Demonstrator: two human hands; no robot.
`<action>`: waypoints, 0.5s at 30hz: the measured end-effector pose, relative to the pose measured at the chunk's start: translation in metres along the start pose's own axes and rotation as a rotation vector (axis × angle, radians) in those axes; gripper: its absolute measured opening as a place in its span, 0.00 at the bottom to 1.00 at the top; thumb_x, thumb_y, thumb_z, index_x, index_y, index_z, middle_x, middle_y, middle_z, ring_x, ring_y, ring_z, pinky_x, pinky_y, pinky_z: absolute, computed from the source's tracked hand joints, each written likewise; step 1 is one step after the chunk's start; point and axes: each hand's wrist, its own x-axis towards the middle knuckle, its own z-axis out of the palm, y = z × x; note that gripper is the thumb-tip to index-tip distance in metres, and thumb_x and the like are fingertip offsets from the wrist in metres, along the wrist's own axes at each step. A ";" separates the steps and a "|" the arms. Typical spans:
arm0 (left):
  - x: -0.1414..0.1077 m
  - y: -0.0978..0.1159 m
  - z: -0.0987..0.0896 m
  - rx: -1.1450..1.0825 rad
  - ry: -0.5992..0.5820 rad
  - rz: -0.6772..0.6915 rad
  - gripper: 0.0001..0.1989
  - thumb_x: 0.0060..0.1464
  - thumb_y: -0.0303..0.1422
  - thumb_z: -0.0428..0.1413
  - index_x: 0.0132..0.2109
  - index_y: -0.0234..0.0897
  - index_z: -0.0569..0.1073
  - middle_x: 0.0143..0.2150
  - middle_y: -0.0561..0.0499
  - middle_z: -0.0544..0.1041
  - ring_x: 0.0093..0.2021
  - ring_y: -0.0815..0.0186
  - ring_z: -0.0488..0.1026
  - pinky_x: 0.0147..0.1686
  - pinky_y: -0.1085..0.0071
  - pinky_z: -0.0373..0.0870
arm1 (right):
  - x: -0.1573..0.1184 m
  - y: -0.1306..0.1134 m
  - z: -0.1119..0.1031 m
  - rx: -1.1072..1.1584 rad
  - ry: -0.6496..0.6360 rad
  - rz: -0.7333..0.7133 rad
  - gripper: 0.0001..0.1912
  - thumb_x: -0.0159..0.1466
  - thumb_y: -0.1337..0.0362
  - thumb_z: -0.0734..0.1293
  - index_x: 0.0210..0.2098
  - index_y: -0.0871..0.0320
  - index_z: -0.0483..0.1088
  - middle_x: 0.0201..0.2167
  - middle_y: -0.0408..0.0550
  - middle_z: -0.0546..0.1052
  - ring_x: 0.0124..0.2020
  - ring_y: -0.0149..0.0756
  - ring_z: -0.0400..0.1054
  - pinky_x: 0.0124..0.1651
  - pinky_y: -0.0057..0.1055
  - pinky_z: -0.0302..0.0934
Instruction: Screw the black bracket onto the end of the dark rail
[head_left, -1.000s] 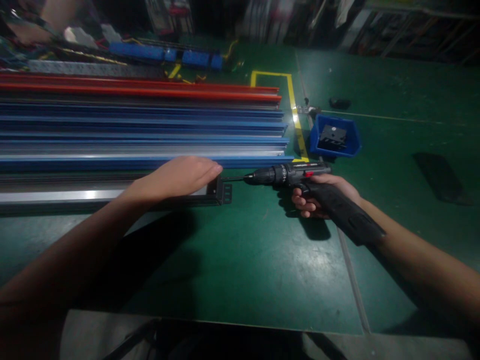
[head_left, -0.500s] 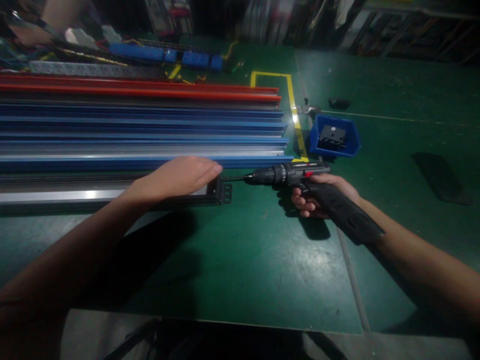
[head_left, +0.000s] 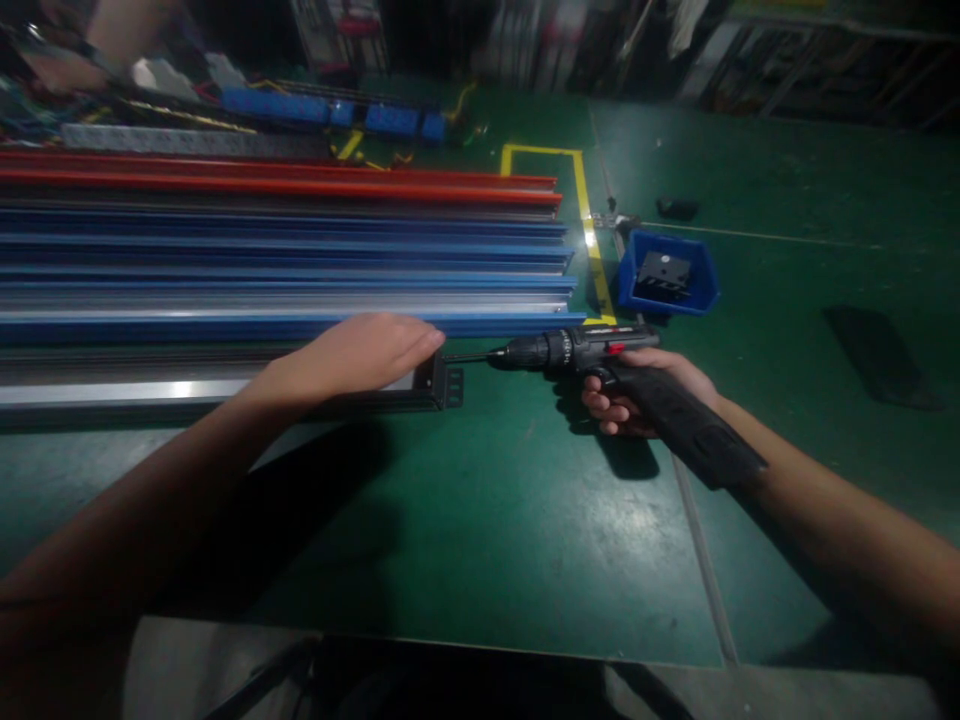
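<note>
My right hand [head_left: 637,395] is wrapped round the handle of a black power drill [head_left: 577,348]. The drill points left, and its long thin bit meets the black end plate [head_left: 431,380] of a dark metal profile [head_left: 187,389]. Across the top of that profile, close to its end, lies my left hand [head_left: 367,352], palm down; its fingers press together over the far edge, and their undersides are hidden. A slotted black bracket [head_left: 454,387] sticks out from the end plate, just below the bit.
Blue profiles [head_left: 300,270] and red profiles [head_left: 300,185] lie beyond the dark one. A blue bin [head_left: 701,290] holds black plates, right of yellow tape [head_left: 581,180]. Blue blocks [head_left: 274,103] and wires lie farther back. Another person's hand [head_left: 67,72] is at top left.
</note>
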 end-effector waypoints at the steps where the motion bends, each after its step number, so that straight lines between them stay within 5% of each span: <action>1: 0.000 0.000 0.000 0.005 -0.003 0.001 0.28 0.73 0.43 0.36 0.43 0.35 0.77 0.41 0.44 0.80 0.36 0.60 0.74 0.39 0.66 0.65 | 0.000 0.000 0.000 -0.001 -0.003 0.000 0.19 0.67 0.57 0.69 0.49 0.66 0.68 0.41 0.55 0.78 0.38 0.37 0.75 0.51 0.36 0.72; 15: 0.000 0.002 -0.002 -0.018 -0.024 -0.020 0.28 0.72 0.44 0.35 0.42 0.36 0.76 0.41 0.43 0.79 0.37 0.59 0.73 0.40 0.65 0.64 | 0.001 0.000 0.001 0.004 -0.011 -0.002 0.19 0.68 0.57 0.68 0.50 0.66 0.66 0.41 0.56 0.77 0.38 0.38 0.75 0.52 0.37 0.71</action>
